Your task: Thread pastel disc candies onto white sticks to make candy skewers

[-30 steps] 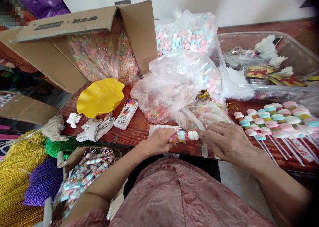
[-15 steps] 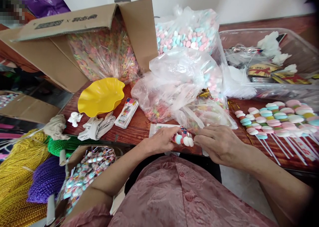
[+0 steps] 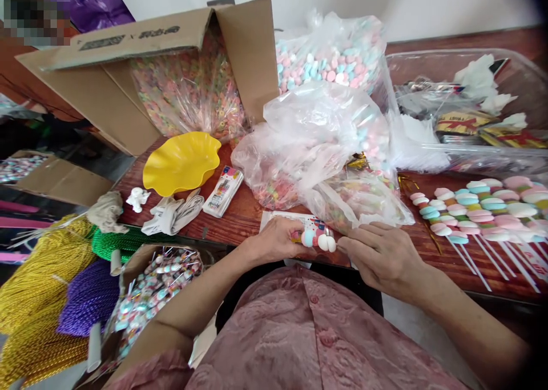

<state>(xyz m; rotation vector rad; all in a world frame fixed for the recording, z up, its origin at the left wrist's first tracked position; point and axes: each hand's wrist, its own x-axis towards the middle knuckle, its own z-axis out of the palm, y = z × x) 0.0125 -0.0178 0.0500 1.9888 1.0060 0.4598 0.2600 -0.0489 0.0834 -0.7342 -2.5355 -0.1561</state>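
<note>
The left hand (image 3: 278, 238) is gripping the candy (image 3: 317, 240) around its left part. The right hand (image 3: 379, 256) is keeping its bent fingers just beside the candy's white right end; whether they are pinching anything, I cannot tell. The candy is sitting between both hands, at the near edge of the table (image 3: 240, 227). Bags (image 3: 295, 159) are slumping beyond the candy, and candy sticks (image 3: 482, 210) are lying to its right.

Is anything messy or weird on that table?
Mostly the crumpled rag at the left corner of the table: it seems to droop over the edge, while the white cloth nearby lies bunched on top. Nothing looks spilled around the candies in the left hand.
</note>
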